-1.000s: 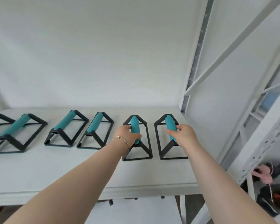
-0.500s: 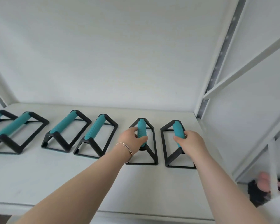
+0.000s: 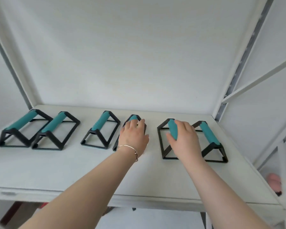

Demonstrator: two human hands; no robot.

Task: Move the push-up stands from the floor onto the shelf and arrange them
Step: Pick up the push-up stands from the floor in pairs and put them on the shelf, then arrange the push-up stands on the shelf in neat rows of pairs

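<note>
Six push-up stands with black frames and teal grips stand in a row on the white shelf [image 3: 73,171]. My left hand [image 3: 133,136], wearing a thin bracelet, lies closed over the grip of the fourth stand [image 3: 132,117] from the left and hides most of it. Just to the right, my right hand [image 3: 184,139] wraps the grip of the fifth stand [image 3: 172,128]. The sixth stand [image 3: 208,133] sits free at the right end, close beside the fifth. Further left, three stands [image 3: 22,120] [image 3: 54,123] [image 3: 100,120] are untouched.
A white wall closes the back of the shelf. At the right a perforated metal upright [image 3: 238,63] and a white diagonal brace [image 3: 257,81] bound the shelf. A pink object [image 3: 274,180] lies lower down beyond the right edge.
Both hands shifted one stand to the left: the right hand let go of the end stand and took the fifth, the left hand went to the fourth. The view moved closer.
</note>
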